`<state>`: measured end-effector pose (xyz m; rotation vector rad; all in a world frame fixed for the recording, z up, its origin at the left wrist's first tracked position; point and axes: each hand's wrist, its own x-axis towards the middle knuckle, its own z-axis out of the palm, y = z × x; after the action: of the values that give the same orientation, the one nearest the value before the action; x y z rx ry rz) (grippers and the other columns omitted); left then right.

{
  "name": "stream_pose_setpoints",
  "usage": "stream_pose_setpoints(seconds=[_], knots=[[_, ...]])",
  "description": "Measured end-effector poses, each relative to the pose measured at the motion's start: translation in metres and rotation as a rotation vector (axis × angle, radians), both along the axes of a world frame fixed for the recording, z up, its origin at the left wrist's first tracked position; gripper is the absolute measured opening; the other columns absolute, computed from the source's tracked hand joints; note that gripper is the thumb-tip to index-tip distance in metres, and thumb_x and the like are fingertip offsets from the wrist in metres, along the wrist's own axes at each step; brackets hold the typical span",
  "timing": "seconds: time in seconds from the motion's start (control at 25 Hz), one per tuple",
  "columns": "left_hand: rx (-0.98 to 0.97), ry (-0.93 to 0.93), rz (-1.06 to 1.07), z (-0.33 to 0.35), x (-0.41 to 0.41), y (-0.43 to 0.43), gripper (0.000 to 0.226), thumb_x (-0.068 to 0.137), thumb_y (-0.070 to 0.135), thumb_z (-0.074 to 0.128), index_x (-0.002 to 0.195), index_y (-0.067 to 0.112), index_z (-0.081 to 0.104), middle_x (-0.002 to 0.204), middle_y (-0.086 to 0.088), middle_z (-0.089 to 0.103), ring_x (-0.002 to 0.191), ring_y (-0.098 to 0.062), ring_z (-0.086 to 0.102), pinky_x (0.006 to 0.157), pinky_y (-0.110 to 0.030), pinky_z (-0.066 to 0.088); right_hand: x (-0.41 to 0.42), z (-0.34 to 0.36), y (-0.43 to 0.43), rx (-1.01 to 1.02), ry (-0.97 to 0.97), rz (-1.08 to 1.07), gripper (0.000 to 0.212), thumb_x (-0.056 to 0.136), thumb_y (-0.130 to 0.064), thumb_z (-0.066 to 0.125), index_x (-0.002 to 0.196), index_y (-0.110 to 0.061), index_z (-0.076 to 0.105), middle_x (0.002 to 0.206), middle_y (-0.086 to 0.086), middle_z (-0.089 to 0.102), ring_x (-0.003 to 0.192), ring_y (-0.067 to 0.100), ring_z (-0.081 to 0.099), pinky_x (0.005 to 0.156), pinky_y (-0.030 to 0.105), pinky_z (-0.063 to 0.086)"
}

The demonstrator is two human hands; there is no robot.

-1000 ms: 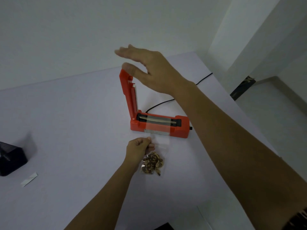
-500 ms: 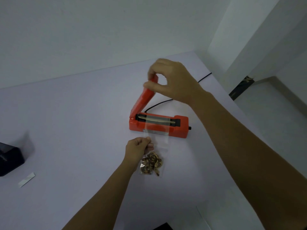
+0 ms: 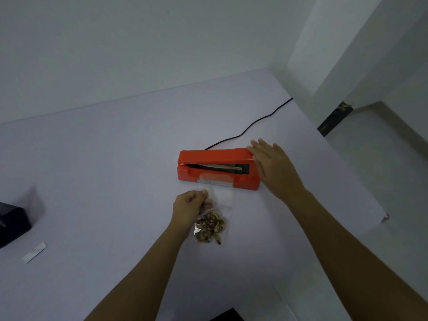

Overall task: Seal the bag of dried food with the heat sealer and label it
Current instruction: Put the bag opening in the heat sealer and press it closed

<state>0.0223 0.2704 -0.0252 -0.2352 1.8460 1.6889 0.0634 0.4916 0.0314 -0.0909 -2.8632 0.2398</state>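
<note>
An orange-red heat sealer [image 3: 208, 156] lies on the white table, its arm lowered almost flat with a thin gap still showing over the sealing strip. A clear bag of dried food [image 3: 209, 225] lies in front of it, its open top reaching over the sealer's front edge. My left hand [image 3: 188, 208] pinches the bag's left edge just above the food. My right hand [image 3: 272, 163] rests with straight fingers on the free right end of the arm.
A black power cord [image 3: 254, 122] runs from behind the sealer to the table's far right edge. A black device [image 3: 12, 220] sits at the left edge, with a white label strip [image 3: 34, 252] lying near it. The table's right edge drops to the floor.
My right hand has swung the sealer's arm down from upright to nearly flat over the bag's top. My left hand has kept its hold on the bag.
</note>
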Motion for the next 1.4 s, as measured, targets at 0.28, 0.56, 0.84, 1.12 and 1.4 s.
stream_pose_setpoints(seconds=[0.28, 0.56, 0.84, 1.12, 1.4], knots=[[-0.022, -0.002, -0.015, 0.0, -0.001, -0.002, 0.023, 0.091, 0.022, 0.059, 0.081, 0.005, 0.07, 0.074, -0.008, 0.073, 0.06, -0.011, 0.068, 0.052, -0.017, 0.051, 0.015, -0.045, -0.017, 0.035, -0.214, -0.153, 0.059, 0.093, -0.034, 0.012, 0.14, -0.002, 0.028, 0.149, 0.016, 0.031, 0.138, 0.028, 0.027, 0.11, 0.04, 0.012], [-0.025, -0.016, -0.043, 0.0, -0.002, -0.004, 0.025, 0.091, 0.025, 0.058, 0.085, 0.004, 0.07, 0.079, -0.012, 0.073, 0.059, -0.011, 0.065, 0.054, -0.02, 0.05, 0.018, -0.056, -0.019, 0.016, -0.221, -0.174, 0.064, 0.092, -0.043, 0.014, 0.145, -0.007, 0.011, 0.155, 0.011, 0.015, 0.143, 0.021, 0.008, 0.113, 0.038, 0.004], [0.037, -0.03, -0.075, 0.003, -0.004, -0.007, 0.021, 0.093, 0.02, 0.054, 0.09, 0.004, 0.067, 0.079, -0.01, 0.071, 0.063, -0.011, 0.067, 0.052, -0.016, 0.052, 0.018, -0.065, -0.024, -0.014, -0.172, -0.205, 0.062, 0.093, -0.039, 0.022, 0.144, -0.006, 0.016, 0.153, 0.012, 0.02, 0.142, 0.024, 0.013, 0.113, 0.039, 0.007], [0.055, -0.015, -0.099, 0.0, -0.005, -0.009, 0.022, 0.093, 0.022, 0.054, 0.093, 0.004, 0.067, 0.08, -0.008, 0.072, 0.065, -0.01, 0.069, 0.052, -0.016, 0.051, 0.017, -0.069, -0.027, -0.058, -0.111, -0.229, 0.059, 0.093, -0.035, 0.026, 0.144, -0.005, 0.018, 0.153, 0.013, 0.022, 0.142, 0.024, 0.014, 0.114, 0.04, 0.01], [0.049, -0.031, -0.117, -0.005, -0.007, -0.006, 0.021, 0.094, 0.02, 0.053, 0.088, 0.006, 0.068, 0.078, -0.007, 0.072, 0.066, -0.009, 0.07, 0.053, -0.014, 0.05, 0.017, -0.085, -0.027, -0.093, -0.059, -0.247, 0.058, 0.091, -0.029, 0.03, 0.143, -0.005, 0.021, 0.151, 0.013, 0.028, 0.14, 0.024, 0.017, 0.114, 0.04, 0.014]])
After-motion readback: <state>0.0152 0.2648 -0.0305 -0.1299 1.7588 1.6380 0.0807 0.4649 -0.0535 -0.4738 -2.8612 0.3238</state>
